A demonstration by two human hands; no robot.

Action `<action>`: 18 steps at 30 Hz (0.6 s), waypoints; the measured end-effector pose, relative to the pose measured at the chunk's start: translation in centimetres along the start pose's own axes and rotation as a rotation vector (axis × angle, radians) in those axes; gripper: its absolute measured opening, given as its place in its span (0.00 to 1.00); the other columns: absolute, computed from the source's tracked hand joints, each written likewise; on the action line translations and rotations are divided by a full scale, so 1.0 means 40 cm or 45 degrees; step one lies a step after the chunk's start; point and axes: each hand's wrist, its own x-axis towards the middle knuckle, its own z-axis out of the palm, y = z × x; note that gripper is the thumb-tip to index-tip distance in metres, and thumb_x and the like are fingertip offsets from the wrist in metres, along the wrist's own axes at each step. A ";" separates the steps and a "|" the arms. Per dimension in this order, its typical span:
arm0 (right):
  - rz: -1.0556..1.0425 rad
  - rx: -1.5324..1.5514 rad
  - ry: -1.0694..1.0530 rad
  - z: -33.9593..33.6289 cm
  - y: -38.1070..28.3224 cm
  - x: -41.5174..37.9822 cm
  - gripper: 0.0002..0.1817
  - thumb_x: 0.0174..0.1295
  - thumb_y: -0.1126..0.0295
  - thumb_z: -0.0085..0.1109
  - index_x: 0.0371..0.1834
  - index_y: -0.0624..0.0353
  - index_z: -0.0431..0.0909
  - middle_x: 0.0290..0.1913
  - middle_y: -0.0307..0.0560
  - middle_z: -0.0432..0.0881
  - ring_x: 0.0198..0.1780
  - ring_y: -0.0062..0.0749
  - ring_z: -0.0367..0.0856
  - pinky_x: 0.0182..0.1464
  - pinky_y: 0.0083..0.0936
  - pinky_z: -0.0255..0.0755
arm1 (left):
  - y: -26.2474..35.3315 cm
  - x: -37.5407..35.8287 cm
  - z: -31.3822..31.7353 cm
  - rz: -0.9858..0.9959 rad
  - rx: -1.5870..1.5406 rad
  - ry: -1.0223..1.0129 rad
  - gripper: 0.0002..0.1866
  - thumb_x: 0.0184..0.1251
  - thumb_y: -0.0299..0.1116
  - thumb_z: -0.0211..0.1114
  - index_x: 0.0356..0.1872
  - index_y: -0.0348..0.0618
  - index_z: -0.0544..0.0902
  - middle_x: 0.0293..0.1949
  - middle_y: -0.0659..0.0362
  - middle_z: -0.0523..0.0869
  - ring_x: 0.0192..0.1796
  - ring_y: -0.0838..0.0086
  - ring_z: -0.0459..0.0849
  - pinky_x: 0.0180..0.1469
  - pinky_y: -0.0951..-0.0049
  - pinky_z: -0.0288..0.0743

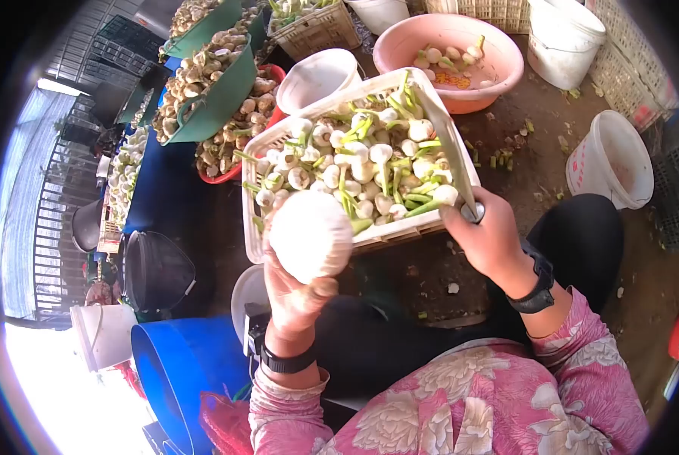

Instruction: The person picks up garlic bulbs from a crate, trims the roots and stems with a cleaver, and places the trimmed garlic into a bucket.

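My left hand (294, 303) is closed around a big white garlic bulb (311, 235), lifted close to the camera with its round side facing up. My right hand (492, 239) grips a knife (451, 144), whose long grey blade points away from me along the right side of the crate. Beyond both hands is a white plastic crate (252, 220) heaped with garlic bulbs (381, 154) that have short green stems. The bulb hides the crate's near left part. Most of the knife handle is covered by my fingers.
A pink basin (498, 85) with several bulbs stands behind the crate, beside a white bucket (313, 68). Green tubs (229, 95) of untrimmed garlic are at the left. Another white bucket (589, 163) tilts at the right. A blue barrel (195, 371) lies by my left arm.
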 end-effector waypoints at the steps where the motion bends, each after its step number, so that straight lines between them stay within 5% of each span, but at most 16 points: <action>1: 0.021 0.037 -0.059 0.004 -0.018 -0.012 0.12 0.51 0.65 0.58 0.28 0.65 0.77 0.19 0.53 0.76 0.21 0.36 0.77 0.27 0.28 0.68 | -0.003 -0.006 -0.014 -0.009 0.008 0.080 0.56 0.35 0.50 0.78 0.64 0.39 0.54 0.56 0.51 0.68 0.57 0.64 0.70 0.57 0.63 0.66; 5: -0.068 0.194 -0.254 0.035 -0.097 -0.011 0.11 0.51 0.65 0.59 0.29 0.63 0.77 0.19 0.49 0.75 0.20 0.33 0.73 0.26 0.27 0.66 | 0.026 0.004 0.006 -0.054 -0.303 0.123 0.49 0.41 0.48 0.74 0.62 0.40 0.56 0.55 0.49 0.70 0.57 0.59 0.72 0.59 0.59 0.67; 8: -0.377 0.401 -0.200 0.063 -0.132 0.006 0.10 0.51 0.65 0.60 0.28 0.62 0.77 0.19 0.50 0.76 0.21 0.37 0.74 0.26 0.28 0.67 | 0.033 -0.009 0.031 -0.042 -0.369 0.140 0.47 0.42 0.49 0.72 0.61 0.39 0.59 0.53 0.48 0.72 0.58 0.58 0.72 0.62 0.59 0.64; 11: -0.382 0.206 -0.328 0.062 -0.129 0.019 0.11 0.54 0.66 0.60 0.31 0.63 0.76 0.19 0.37 0.73 0.22 0.17 0.68 0.26 0.20 0.65 | 0.046 -0.016 0.034 -0.113 -0.361 0.124 0.47 0.42 0.55 0.68 0.60 0.37 0.61 0.52 0.47 0.74 0.59 0.57 0.71 0.64 0.59 0.62; 14: 0.393 0.309 -0.802 0.120 0.086 -0.012 0.13 0.52 0.65 0.60 0.33 0.64 0.77 0.19 0.37 0.72 0.21 0.17 0.69 0.24 0.18 0.64 | 0.049 0.002 -0.014 -0.074 -0.428 0.169 0.46 0.43 0.58 0.66 0.60 0.36 0.62 0.52 0.46 0.75 0.58 0.57 0.72 0.64 0.59 0.62; 16: -0.078 0.202 -0.328 0.155 0.151 -0.048 0.13 0.52 0.64 0.60 0.33 0.65 0.77 0.20 0.38 0.73 0.19 0.17 0.69 0.20 0.18 0.63 | 0.061 0.030 -0.055 -0.081 -0.408 0.310 0.45 0.45 0.59 0.64 0.59 0.35 0.63 0.51 0.46 0.75 0.56 0.56 0.74 0.63 0.60 0.63; 18: -0.088 0.151 -0.221 0.115 0.091 -0.039 0.13 0.53 0.65 0.57 0.32 0.66 0.77 0.20 0.40 0.75 0.19 0.22 0.71 0.21 0.23 0.64 | 0.059 0.023 -0.131 -0.140 -0.492 0.355 0.36 0.55 0.53 0.59 0.56 0.34 0.65 0.50 0.46 0.76 0.53 0.58 0.76 0.60 0.61 0.67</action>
